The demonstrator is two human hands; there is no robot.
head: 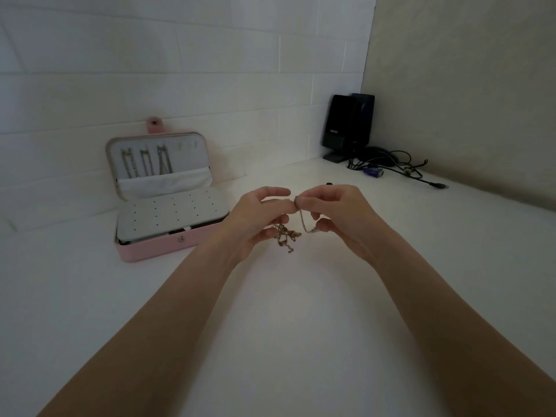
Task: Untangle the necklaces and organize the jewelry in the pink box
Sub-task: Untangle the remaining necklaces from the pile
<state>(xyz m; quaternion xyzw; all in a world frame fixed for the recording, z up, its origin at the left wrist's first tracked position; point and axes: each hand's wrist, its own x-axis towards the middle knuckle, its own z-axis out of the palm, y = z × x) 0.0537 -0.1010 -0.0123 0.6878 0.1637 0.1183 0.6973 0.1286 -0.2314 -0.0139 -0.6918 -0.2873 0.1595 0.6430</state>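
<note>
Two bare forearms reach forward over the white table [285, 341], hands raised and meeting to the right of the pink box [156, 251]. The left hand [258, 218] has its fingers curled, fingertips pinching the tangled necklaces [285, 236] near the top. The right hand [334, 212] pinches the same chain at the meeting point, and its lower fingers hold a silver strand that runs down between the hands. A gold-coloured clump of chain hangs below the left fingers, clear of the table as far as can be judged.

One pink box stands open, lid upright against the tiled wall [150, 70]. Three chains [146, 161] hang inside the lid above a white pocket. A white panel dotted with small holes covers the base; no earrings can be made out on it.

Far right of the box, in the corner, two black speakers [349, 124] stand together, with a bundle of cables [400, 167] lying just beside them. Nothing lies between hands and box.
</note>
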